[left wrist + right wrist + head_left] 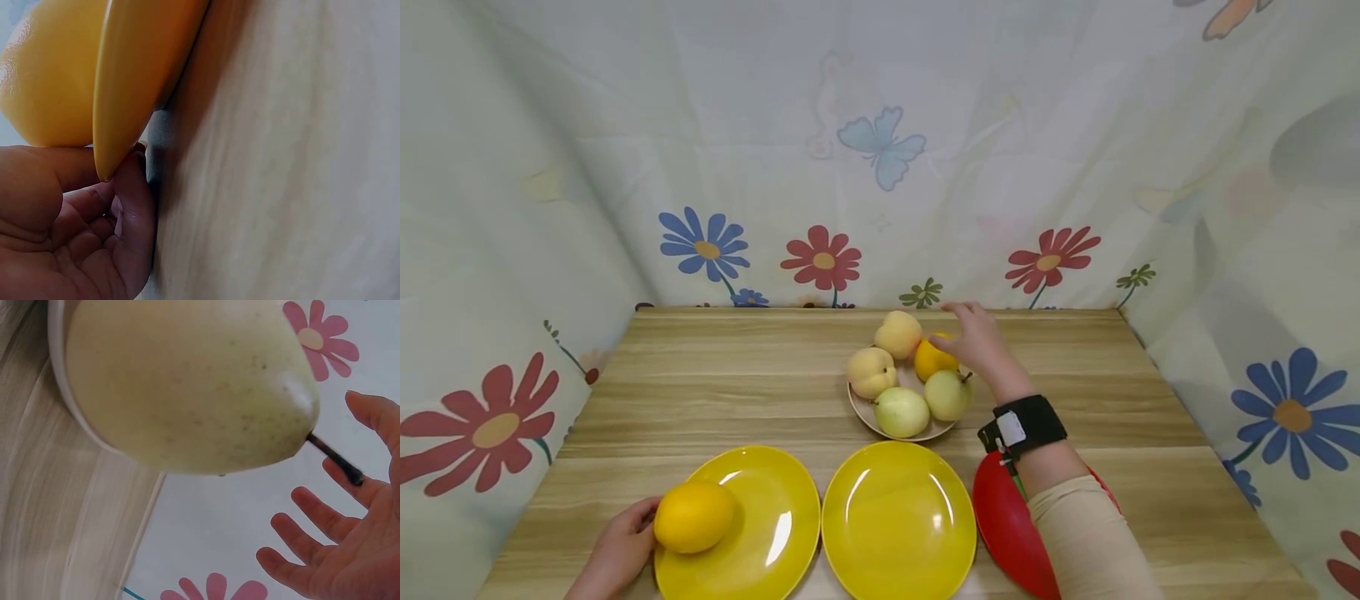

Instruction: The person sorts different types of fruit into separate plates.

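On the left yellow plate [786, 492] lies a smooth yellow-orange oval fruit [694, 517]. My left hand [623, 546] is at that plate's left edge, and the left wrist view shows its thumb and curled fingers pinching the plate rim [125, 94]. Over the back right of the fruit bowl [859, 415] reaches my right hand [983, 343], fingers spread and holding nothing. A yellow-orange fruit [934, 358] in the bowl is right by its fingertips. Close under the right wrist sits a pale green pear [187, 387], its stem pointing toward the hand.
Two peaches [871, 373] and another pear [902, 412] share the bowl. A second yellow plate [898, 521] stands in the middle front, and a red plate [1009, 525] lies partly hidden under the right forearm. Flower-printed cloth [880, 250] surrounds the wooden table [737, 375].
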Available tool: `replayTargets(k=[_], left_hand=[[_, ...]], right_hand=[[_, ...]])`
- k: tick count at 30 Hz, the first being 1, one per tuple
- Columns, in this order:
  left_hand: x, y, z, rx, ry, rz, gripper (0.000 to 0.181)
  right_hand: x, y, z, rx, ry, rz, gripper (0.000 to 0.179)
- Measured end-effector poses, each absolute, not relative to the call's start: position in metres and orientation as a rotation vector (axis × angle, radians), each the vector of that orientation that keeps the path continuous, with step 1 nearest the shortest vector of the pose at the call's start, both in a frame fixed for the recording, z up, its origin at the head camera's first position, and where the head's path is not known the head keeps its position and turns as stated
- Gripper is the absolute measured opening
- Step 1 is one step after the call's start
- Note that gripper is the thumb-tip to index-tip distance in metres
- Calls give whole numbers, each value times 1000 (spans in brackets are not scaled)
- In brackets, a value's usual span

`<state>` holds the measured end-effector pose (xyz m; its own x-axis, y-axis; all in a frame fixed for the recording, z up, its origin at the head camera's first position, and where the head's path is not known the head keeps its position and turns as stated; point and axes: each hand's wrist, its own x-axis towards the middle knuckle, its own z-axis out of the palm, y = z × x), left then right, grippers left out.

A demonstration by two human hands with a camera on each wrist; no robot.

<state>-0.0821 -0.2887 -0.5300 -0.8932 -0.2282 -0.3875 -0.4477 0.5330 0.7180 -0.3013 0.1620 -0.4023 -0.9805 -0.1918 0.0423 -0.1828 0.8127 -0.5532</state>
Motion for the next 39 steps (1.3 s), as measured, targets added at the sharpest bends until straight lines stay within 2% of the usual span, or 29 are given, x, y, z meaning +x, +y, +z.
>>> replayTargets(k=[19,39], left_hand=[[-85,-290,-529,-579,2472,1319,37],[-85,-293,-524,-489,2575,1242,37]], right_hand=[[-316,172,-425,-199,2829,-971,61],[-330,162,-435,-219,2668,-1093,62]])
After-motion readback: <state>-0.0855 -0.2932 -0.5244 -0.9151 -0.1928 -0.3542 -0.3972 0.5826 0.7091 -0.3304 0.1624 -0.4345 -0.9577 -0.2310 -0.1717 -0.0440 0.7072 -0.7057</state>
